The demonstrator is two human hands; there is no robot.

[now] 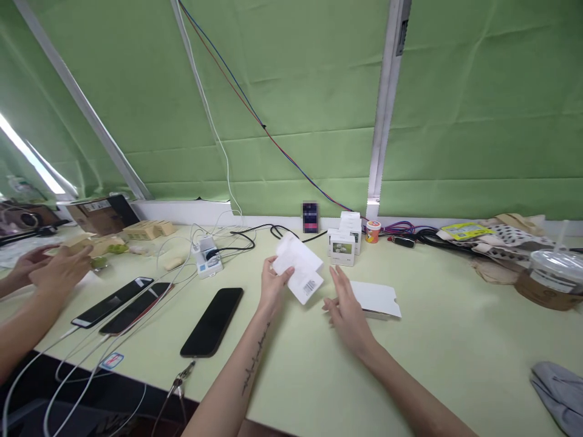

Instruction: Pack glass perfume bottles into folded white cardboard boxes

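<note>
My left hand (273, 284) pinches a white folded card piece with a barcode (298, 267), held tilted above the table. My right hand (346, 309) is open, its fingers apart, just right of the card and not gripping it. Beside that hand, partly hidden by it, a white flat box (377, 299) lies on the table. Behind both hands stand several small white boxes (342, 250) in a group, the front one with a picture on its face.
A black phone (212, 321) lies left of my forearm. Further left are two cabled phones (113, 301), a power strip (208, 258) and another person's hands (61, 264). A small orange tub (372, 232), a lidded cup (553, 279) and grey cloth (558, 388) are on the right.
</note>
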